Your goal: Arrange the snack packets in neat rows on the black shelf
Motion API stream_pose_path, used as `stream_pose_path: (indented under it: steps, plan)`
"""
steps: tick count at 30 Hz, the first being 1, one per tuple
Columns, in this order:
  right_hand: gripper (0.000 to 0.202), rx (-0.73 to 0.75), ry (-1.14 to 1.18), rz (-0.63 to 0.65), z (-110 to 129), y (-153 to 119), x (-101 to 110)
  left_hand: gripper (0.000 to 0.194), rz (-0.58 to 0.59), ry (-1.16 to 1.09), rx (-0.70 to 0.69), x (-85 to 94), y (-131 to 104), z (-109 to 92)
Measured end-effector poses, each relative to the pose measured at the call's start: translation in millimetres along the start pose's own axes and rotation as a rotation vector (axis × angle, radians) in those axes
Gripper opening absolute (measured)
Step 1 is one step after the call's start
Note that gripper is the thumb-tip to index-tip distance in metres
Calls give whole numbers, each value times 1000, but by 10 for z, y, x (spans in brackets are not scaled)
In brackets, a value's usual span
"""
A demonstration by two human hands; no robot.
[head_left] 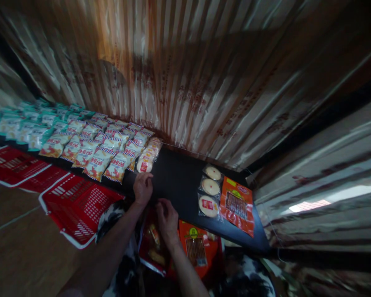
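Note:
My left hand (143, 188) is at the front of the black shelf (179, 177), its fingers curled together just below a row of round pale cakes in clear wrappers (145, 164). Nothing shows in it. My right hand (167, 218) hangs at the shelf's front edge over a red basket (146, 262), fingers bent and a little apart, with no item visible between them. In that basket lie yellowish packs (156, 255) and an orange bag (198, 251). Right of my hands on the shelf, three round cakes in clear wrappers (210, 187) lie beside another orange bag (237, 202).
Several white-and-orange snack bags (100, 163) and teal-and-white bags (27, 130) fill the left part of the shelf. Two red baskets (77, 202) (15, 165) stand below it at the left. Printed plastic sheeting (185, 82) hangs behind the shelf.

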State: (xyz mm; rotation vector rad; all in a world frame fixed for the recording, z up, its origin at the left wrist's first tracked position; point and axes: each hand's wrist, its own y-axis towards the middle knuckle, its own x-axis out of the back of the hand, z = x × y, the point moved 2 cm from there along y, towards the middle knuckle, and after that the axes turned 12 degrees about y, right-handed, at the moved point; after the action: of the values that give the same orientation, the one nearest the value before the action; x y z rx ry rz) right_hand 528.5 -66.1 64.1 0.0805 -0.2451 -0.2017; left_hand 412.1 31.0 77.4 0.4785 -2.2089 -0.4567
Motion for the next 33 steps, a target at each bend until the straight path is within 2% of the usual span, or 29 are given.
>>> stream_pose_path:
  steps: [4, 8, 12, 16, 19, 22, 23, 26, 29, 33]
  plan:
    - [32, -40, -66, 30, -114, -413, 229, 21, 17, -23, -69, 46, -163, -30]
    - [35, -123, -89, 25, -319, -639, 368, 21, 62, -35, -98, 123, -294, -61]
    - [32, -157, -129, 80, -492, -747, 359, 21, 117, -36, -98, 204, -479, -106]
    - [34, -166, -133, 134, -546, -816, 300, 24, 195, -77, -106, 215, -850, -154]
    - [38, -219, -156, 189, -549, -861, 265, 25, 363, -30, -31, 151, -1192, -160]
    - [46, -268, -179, 299, -583, -923, 222, 30, 690, 102, 125, 47, -1527, -128]
    - [47, -268, -188, 331, -605, -948, 208, 30, 765, 127, 148, 23, -1625, -119]
    - [46, -242, -314, 411, -702, -1027, 176, 27, 905, 201, 192, -12, -1867, -92]
    - [40, -233, -457, 475, -814, -1100, 155, 21, 1008, 265, 180, -17, -2033, -70]
    - [35, -238, -525, 473, -914, -1159, 160, 28, 1025, 358, 169, -38, -2136, -19]
